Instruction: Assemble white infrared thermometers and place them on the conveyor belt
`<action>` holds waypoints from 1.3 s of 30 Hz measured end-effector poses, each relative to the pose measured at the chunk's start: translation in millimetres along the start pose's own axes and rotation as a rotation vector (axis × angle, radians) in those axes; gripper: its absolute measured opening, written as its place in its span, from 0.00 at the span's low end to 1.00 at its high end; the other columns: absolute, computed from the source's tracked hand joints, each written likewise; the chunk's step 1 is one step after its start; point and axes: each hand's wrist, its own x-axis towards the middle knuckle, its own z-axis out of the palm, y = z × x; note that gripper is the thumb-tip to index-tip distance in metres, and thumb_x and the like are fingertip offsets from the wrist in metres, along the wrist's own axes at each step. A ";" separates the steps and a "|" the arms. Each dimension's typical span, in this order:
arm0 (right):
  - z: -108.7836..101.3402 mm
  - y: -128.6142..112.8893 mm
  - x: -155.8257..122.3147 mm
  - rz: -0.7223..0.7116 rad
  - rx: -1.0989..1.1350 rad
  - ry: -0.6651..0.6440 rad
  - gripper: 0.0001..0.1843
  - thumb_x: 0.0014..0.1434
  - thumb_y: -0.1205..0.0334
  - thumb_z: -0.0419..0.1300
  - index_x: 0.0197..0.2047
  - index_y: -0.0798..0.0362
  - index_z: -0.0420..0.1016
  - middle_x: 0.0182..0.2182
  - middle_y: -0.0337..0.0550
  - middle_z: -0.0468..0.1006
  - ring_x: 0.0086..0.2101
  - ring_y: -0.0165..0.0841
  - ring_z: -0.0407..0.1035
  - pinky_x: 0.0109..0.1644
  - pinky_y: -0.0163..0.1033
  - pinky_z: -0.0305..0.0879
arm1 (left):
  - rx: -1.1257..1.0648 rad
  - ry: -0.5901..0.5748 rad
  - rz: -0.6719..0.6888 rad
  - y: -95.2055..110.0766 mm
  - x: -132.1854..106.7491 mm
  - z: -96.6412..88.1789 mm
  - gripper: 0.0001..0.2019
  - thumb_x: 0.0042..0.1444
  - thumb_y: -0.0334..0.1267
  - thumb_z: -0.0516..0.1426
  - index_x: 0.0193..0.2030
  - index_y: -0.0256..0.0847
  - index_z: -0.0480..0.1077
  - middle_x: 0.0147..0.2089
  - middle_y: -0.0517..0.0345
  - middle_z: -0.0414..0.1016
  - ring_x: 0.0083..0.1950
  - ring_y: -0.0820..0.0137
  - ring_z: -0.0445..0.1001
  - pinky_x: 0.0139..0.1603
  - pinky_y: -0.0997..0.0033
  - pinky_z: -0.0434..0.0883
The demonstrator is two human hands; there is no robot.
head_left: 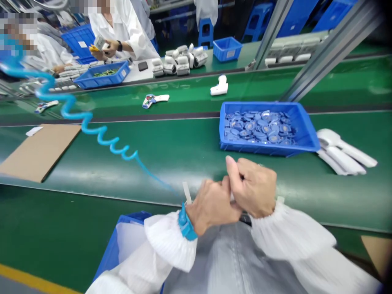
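Observation:
My left hand (212, 204) and my right hand (252, 185) are pressed together above the near edge of the green conveyor belt (171, 151), both with fingers curled closed. Whatever they grip between them is hidden by the fingers. A blue wrist strap (186, 224) sits on my left wrist, and its coiled blue cord (101, 136) runs up to the left. A blue bin (303, 126) of small blue round parts (260, 127) stands just beyond my hands. White handheld device housings (343, 152) lie to its right.
A cardboard sheet (39, 151) lies at left on the belt. A blue bin with a white bag (122, 241) sits below my left arm. White devices (219, 86) lie on the far belt. Across it, people in white coats (122, 24) work beside blue bins (104, 75) and stacked grey parts (180, 61).

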 end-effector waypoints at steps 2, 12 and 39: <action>-1.8 -0.2 0.0 0.002 0.035 0.068 0.30 0.71 0.59 0.53 0.16 0.51 0.54 0.15 0.34 0.56 0.19 0.25 0.51 0.26 0.39 0.46 | -0.001 0.047 -0.005 -0.7 1.7 0.2 0.14 0.56 0.43 0.60 0.45 0.36 0.71 0.37 0.46 0.82 0.35 0.53 0.81 0.35 0.58 0.74; -14.2 2.8 -2.0 -0.003 -0.021 0.046 0.29 0.71 0.58 0.53 0.17 0.52 0.56 0.15 0.35 0.58 0.19 0.24 0.53 0.26 0.39 0.47 | -0.077 -0.016 0.061 5.6 1.8 -4.8 0.16 0.58 0.44 0.59 0.48 0.35 0.71 0.38 0.46 0.82 0.35 0.53 0.82 0.35 0.58 0.74; 30.9 125.5 134.8 -0.047 -0.287 -0.702 0.16 0.59 0.68 0.66 0.50 0.55 0.82 0.48 0.51 0.83 0.44 0.41 0.76 0.48 0.40 0.66 | 0.630 -0.063 -0.121 -53.8 -4.2 -106.5 0.11 0.58 0.34 0.64 0.47 0.40 0.72 0.46 0.48 0.79 0.49 0.53 0.76 0.50 0.57 0.70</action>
